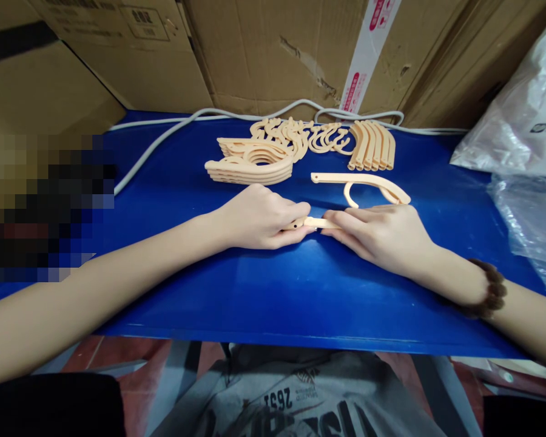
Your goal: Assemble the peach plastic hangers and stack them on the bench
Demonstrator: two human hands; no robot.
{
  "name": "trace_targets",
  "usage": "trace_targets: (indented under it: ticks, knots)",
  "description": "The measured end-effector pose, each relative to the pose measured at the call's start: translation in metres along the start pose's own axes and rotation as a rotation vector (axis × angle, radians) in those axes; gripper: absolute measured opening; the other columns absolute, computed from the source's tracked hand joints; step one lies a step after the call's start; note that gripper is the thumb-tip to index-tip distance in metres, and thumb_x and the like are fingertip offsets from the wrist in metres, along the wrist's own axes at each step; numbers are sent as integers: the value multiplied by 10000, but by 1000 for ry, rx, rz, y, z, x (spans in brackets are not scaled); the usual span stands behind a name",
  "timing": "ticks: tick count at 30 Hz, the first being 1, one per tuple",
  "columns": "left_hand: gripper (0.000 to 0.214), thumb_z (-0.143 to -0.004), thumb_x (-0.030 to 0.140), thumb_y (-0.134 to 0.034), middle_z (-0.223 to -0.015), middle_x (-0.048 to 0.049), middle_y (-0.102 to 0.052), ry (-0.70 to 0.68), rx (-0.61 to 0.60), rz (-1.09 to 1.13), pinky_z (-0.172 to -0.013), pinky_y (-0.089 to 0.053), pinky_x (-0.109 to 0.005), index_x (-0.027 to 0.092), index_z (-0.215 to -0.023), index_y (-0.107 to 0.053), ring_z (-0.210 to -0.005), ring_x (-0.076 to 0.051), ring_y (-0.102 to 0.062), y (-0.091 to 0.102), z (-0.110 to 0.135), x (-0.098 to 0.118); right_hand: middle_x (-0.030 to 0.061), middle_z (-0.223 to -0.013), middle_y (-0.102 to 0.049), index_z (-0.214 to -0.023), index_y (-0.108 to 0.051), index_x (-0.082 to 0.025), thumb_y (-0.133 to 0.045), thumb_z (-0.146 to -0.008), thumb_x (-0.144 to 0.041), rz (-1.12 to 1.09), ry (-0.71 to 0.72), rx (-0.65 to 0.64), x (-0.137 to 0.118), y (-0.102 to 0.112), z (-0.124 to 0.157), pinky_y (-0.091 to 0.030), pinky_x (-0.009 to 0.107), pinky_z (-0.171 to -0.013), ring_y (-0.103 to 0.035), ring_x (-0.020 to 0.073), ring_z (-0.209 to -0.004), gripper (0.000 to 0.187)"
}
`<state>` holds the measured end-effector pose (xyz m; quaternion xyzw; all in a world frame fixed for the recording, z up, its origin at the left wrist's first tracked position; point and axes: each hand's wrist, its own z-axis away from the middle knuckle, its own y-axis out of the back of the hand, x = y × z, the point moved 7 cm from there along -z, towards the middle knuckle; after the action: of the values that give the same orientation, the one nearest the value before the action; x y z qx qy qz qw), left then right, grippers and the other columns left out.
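My left hand (pixel 259 217) and my right hand (pixel 382 233) meet at the middle of the blue table (pixel 273 291), both closed on a small peach plastic piece (pixel 313 223) held between their fingertips. Most of that piece is hidden under the fingers. Just behind my right hand lies a peach hanger arm with a hook (pixel 361 185). Further back sit a stack of curved hanger arms (pixel 250 165), a loose cluster of hooks (pixel 307 136) and a row of curved bars (pixel 373 145).
White cables (pixel 164 138) run along the table's back edge. Cardboard boxes (pixel 273 48) wall off the rear. Clear plastic bags (pixel 528 182) crowd the right side. A pixelated patch covers the left. My lap in a grey printed shirt (pixel 291 400) shows below the table's front edge.
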<state>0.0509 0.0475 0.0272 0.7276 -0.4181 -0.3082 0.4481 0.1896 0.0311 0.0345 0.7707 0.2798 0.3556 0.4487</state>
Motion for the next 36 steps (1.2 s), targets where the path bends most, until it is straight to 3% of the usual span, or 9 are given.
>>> trace_targets:
  ticks: [11,19,22,27,36]
  knots:
    - [333,-995,344,-501,-537,32,-597,-75,75,-51,-453,-162,-270,186,-702,-506,-450,-119,-568,5,0,8,11,-796,-765,-981,-697,-206,-389,-1073,-422,-94,-18,-113,4,-10,-1,-289,303,-543,-677,139,-643,387]
    - [262,-1028,337,-427,-614,25,-640,-45,-9,-40,-446,-216,-259,189,-841,-537,-510,-130,-616,2,-2,9,36,-794,-757,-1049,-710,-183,-328,-1082,-456,-187,55,-84,4,-6,-2,-385,295,-614,-653,157,-625,471]
    - [267,-1047,321,-386,-603,21,-626,-10,-31,-17,-449,-238,-250,188,-866,-530,-500,-134,-606,1,-3,8,57,-893,-768,-1093,-687,-163,-349,-1082,-441,-193,76,-43,3,-2,-2,-413,284,-651,-682,156,-709,438]
    - [287,-1053,316,-380,-557,21,-595,22,-30,-26,-448,-227,-243,184,-843,-525,-461,-135,-571,2,-4,8,47,-868,-730,-1052,-684,-160,-413,-1070,-413,-123,83,45,2,9,-3,-430,275,-686,-674,165,-811,371]
    - [268,-1042,327,-417,-663,13,-663,22,-82,-73,-448,-168,-266,181,-851,-535,-507,-125,-599,2,-2,11,101,-931,-714,-865,-709,-175,-431,-1050,-388,38,-124,-25,47,12,-3,-429,343,-670,-620,217,-854,397]
